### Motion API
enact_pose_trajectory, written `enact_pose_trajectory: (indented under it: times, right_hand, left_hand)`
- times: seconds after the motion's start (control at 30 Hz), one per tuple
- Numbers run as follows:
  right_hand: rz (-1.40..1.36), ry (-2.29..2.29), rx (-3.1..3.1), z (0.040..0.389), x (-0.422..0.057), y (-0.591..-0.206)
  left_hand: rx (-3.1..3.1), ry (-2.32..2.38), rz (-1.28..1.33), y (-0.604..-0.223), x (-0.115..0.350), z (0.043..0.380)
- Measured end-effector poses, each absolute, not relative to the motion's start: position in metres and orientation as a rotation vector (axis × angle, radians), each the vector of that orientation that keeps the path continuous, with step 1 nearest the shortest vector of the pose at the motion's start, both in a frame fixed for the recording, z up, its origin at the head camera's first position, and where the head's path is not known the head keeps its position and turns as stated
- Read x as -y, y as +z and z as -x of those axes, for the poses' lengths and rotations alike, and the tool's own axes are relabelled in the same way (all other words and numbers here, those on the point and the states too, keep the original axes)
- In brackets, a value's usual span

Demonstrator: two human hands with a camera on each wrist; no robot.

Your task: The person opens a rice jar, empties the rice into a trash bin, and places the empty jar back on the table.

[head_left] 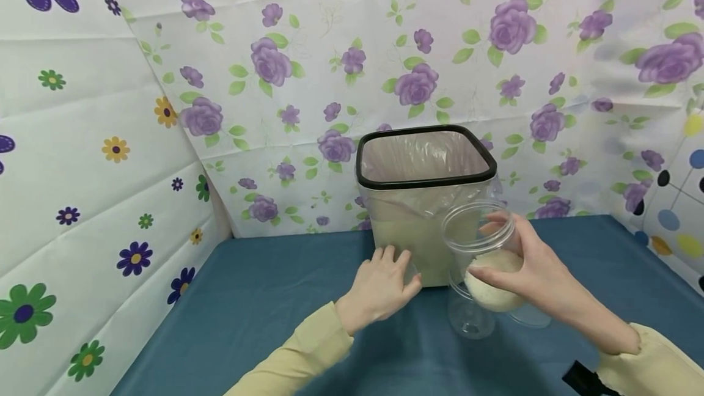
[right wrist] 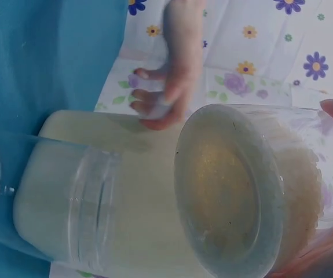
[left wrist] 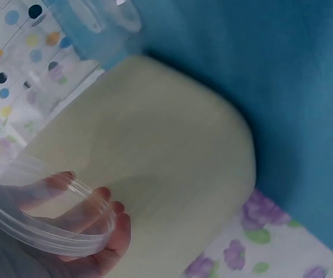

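Observation:
My right hand (head_left: 538, 269) grips a clear plastic jar (head_left: 467, 225), its open mouth tipped a little to the left. Pale, fine grains (head_left: 497, 293) fill its lower part, and the right wrist view shows them through the jar's base (right wrist: 221, 185). Below it on the table stands a second clear jar (head_left: 472, 319), with no contents visible. In front of the bin, my left hand (head_left: 379, 291) holds a clear round lid (left wrist: 76, 240), fingers curled about its rim. The hand mostly hides that lid in the head view.
A beige bin (head_left: 415, 231) with a black rim and clear liner stands behind both hands. Another clear round lid or base (head_left: 532, 316) lies right of the standing jar. Flowered sheets (head_left: 308, 66) hang behind the blue-covered table (head_left: 264, 298).

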State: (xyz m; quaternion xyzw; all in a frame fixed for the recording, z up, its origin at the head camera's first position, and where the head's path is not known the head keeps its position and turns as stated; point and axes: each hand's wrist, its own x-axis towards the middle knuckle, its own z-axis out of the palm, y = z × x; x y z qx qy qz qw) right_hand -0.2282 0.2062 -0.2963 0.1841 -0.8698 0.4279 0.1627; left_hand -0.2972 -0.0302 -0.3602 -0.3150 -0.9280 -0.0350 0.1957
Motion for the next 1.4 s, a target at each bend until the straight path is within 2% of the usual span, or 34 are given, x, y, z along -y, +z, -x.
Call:
enact_pose_trajectory:
  times: [0.83, 1.4]
  right_hand:
    - [-0.461, 1.114, 2.464, 0.225, -0.235, -0.287]
    - [-0.393, 1.096, 2.467, 0.227, -0.253, -0.284]
  left_hand:
    - [2.846, 0.173, 0.96, -0.412, -0.003, 0.303]
    - [2.903, 0.267, 1.12, -0.428, -0.015, 0.304]
